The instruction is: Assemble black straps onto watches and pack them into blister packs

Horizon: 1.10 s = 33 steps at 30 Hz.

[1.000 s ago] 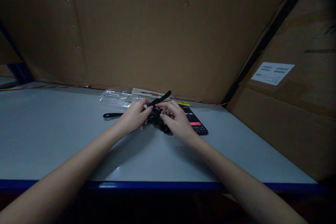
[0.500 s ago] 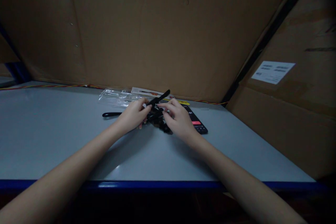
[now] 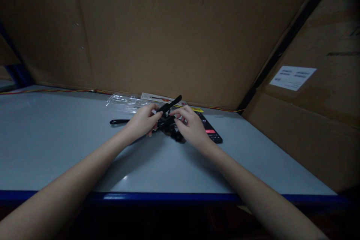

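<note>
My left hand [image 3: 143, 120] is closed round a black part with a long arm [image 3: 174, 101] that sticks up to the right past my thumb. Close by on the right, my right hand [image 3: 192, 124] has thumb and index finger bent in at a small shiny metal fitting on that part. What those fingertips pinch is too small to make out. Below and between the hands lie more dark pieces [image 3: 177, 135], blurred and partly hidden. A slim black handle with a rounded end [image 3: 119, 122] pokes out left of my left hand; its other end is hidden.
A phone [image 3: 215, 137] with a lit screen lies beside my right hand. Behind the hands are clear plastic packaging [image 3: 120, 103] and a printed card [image 3: 154, 98]. Cardboard walls [image 3: 174, 45] stand behind and at right; red and yellow wires [image 3: 62, 90] run along the table's back edge.
Both hands keep nearly the same place and grip. The right fingers have shifted very slightly at the metal fitting, and the black arm has dipped a touch.
</note>
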Available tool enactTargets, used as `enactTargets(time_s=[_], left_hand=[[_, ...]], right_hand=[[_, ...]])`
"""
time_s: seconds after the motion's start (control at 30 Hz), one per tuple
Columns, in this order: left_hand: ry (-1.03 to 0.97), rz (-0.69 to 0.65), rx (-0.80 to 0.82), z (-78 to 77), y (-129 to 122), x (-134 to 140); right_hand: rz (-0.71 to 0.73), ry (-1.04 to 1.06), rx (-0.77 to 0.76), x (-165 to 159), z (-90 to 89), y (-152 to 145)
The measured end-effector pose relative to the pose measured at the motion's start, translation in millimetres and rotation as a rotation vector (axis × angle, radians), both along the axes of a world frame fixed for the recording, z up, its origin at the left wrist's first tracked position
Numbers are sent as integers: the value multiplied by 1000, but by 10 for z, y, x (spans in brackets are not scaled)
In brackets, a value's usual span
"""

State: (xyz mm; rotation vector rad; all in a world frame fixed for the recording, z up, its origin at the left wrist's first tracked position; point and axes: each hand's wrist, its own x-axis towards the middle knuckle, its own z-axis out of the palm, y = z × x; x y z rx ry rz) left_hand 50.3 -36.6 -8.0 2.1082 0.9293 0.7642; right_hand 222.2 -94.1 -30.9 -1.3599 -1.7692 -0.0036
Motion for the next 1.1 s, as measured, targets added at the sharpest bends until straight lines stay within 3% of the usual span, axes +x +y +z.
enactTargets(time_s=[0.3, 0.67, 0.9, 1.1], left_hand=[[-4, -65, -102, -18, -18, 29], [-7, -84, -117, -35, 34, 26], [-13, -82, -140, -26, 27, 27], [-6, -69, -140, -25, 25, 33]], right_hand=[[131, 64, -31, -20, 8, 15], [-57, -159, 87, 19, 36, -40], [131, -68, 76, -6, 60, -37], [31, -113, 55, 16, 55, -28]])
